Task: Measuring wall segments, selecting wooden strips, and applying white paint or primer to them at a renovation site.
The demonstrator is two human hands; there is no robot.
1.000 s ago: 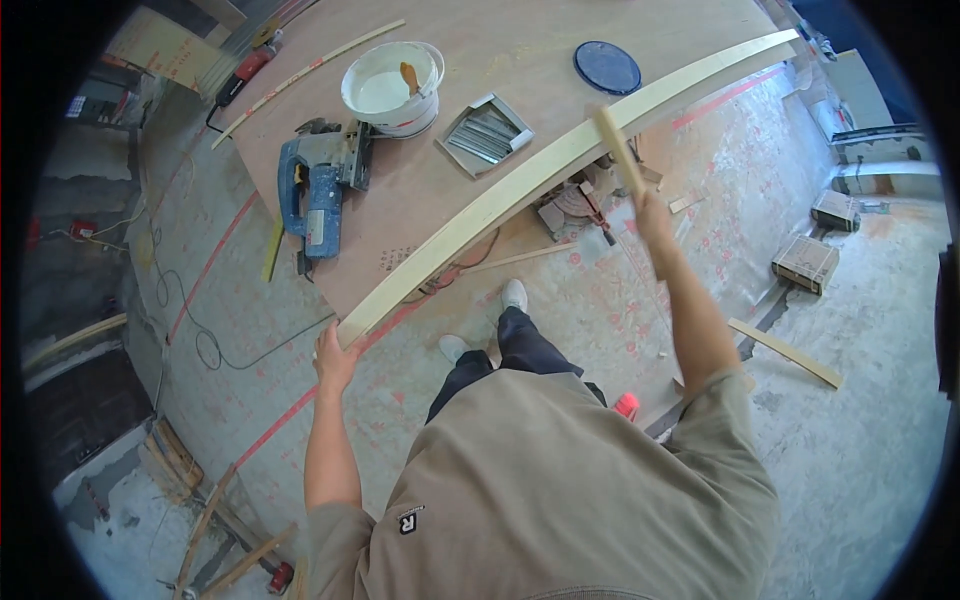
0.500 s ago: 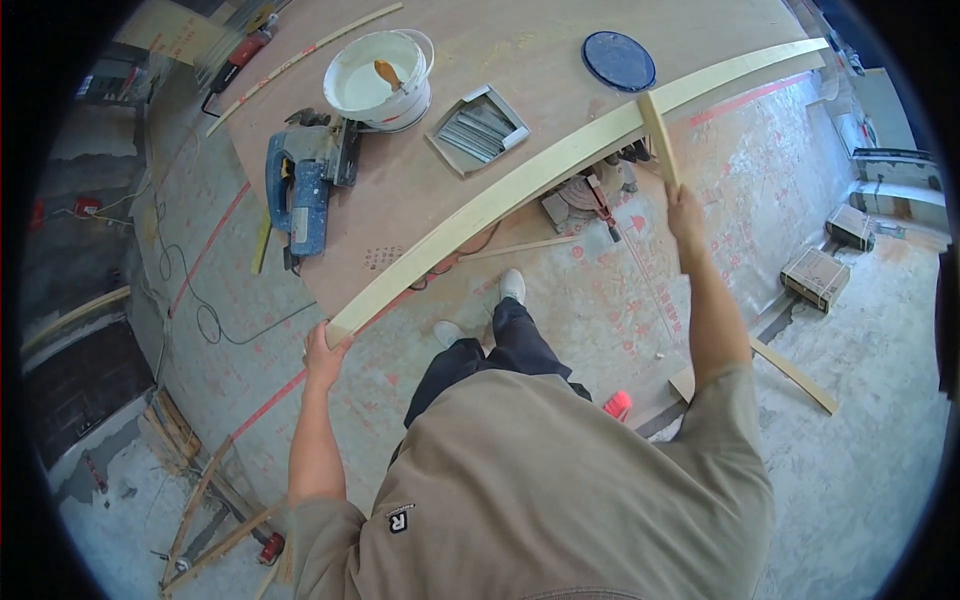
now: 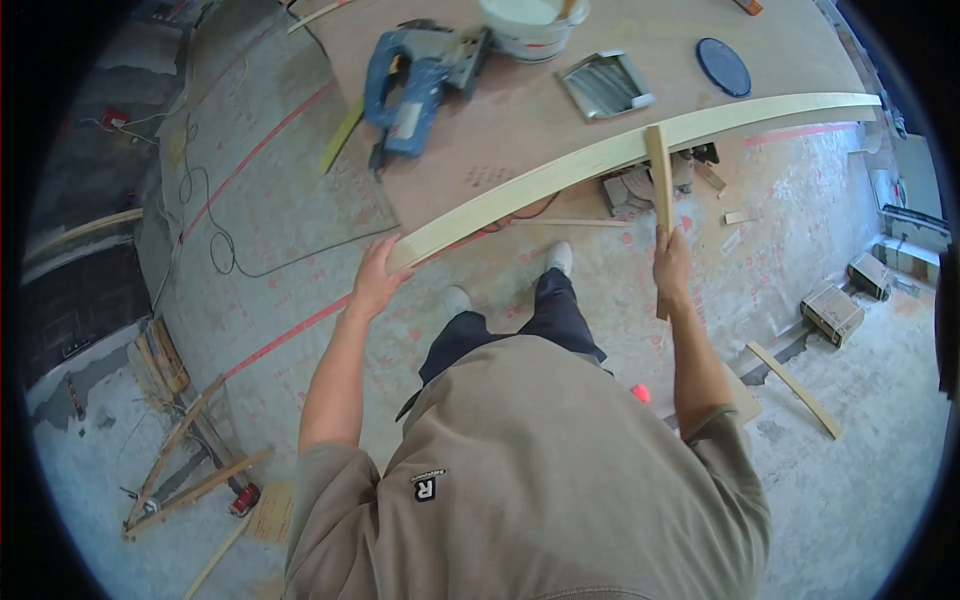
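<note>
A long pale wooden board [image 3: 560, 170] lies along the near edge of the work table, looking bowed in this wide picture. Its left end is in the grip of my left hand [image 3: 380, 275]. My right hand [image 3: 672, 265] is wrapped round a short, narrow wooden strip [image 3: 660, 185]. The strip's far end overlaps the long board, and its near end pokes out below my fist. Whether the strip presses on the board or hovers over it, I cannot tell.
On the table top [image 3: 440, 190] are a blue power saw [image 3: 412, 95], a white bucket [image 3: 525, 35], a box of metal strips [image 3: 605, 85] and a dark blue lid [image 3: 724, 67]. Below the board stands a partly hidden machine [image 3: 635, 190]. A cable [image 3: 290, 265] and wood scraps [image 3: 795, 390] lie on the floor.
The view has shifted, so the table items sit higher and farther right. My right hand has come nearer my body, and more of the short strip shows. My left hand keeps the board's end.
</note>
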